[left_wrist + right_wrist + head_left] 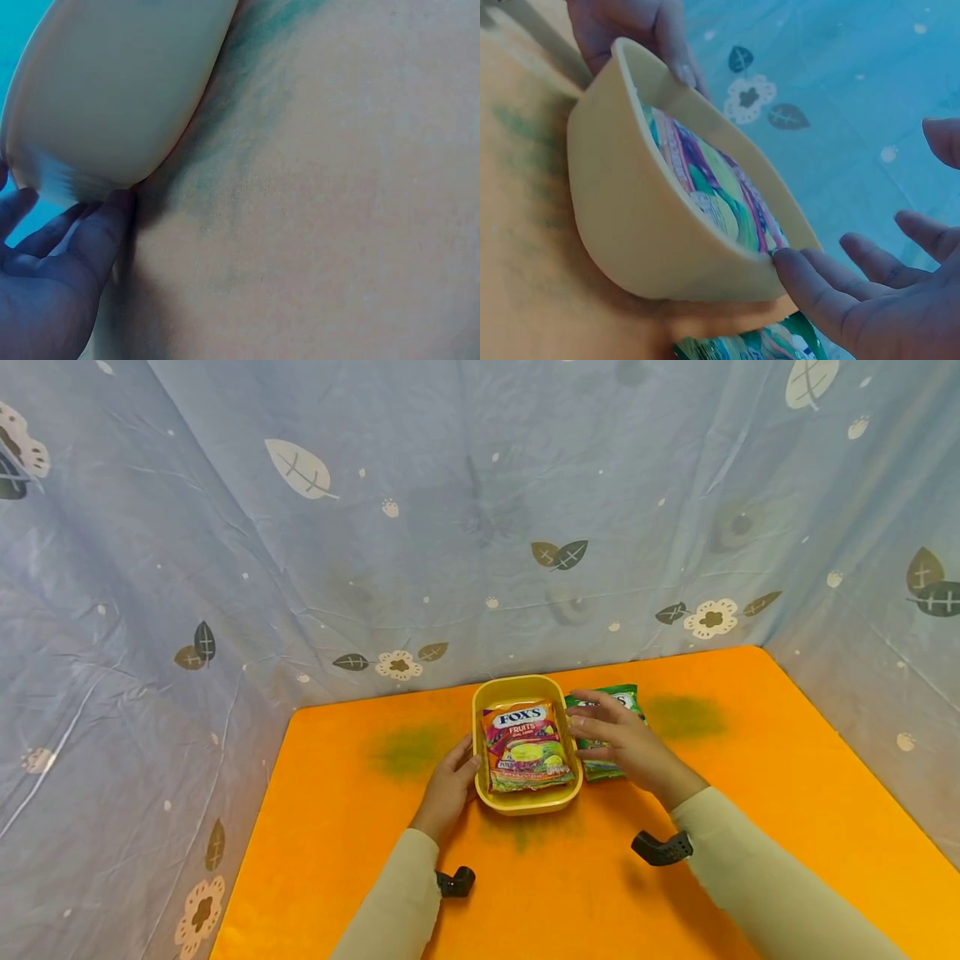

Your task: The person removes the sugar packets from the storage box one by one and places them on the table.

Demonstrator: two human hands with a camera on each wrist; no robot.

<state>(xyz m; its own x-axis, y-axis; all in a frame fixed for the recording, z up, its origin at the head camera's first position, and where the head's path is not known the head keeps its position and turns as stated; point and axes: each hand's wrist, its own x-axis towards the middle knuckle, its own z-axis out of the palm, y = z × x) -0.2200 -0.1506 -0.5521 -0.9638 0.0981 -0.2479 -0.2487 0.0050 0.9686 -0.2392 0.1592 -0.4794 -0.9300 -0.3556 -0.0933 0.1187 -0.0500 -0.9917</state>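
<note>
A yellow tub (527, 808) stands on the orange table, with an orange and purple candy packet (528, 747) lying inside it. My left hand (444, 793) touches the tub's left side, its fingertips against the wall in the left wrist view. Over the green packet (604, 768) at the tub's right, my right hand (630, 745) has its fingers spread and holds nothing. In the right wrist view one fingertip of the right hand (885, 292) is at the rim of the tub (630, 187); whether it touches is unclear. The hand partly covers the green packet.
Orange cloth (750, 827) with greenish patches covers the table. A pale blue curtain (450, 527) with leaf and flower prints stands behind the table and along both sides. Black wrist mounts (662, 848) sit below each wrist.
</note>
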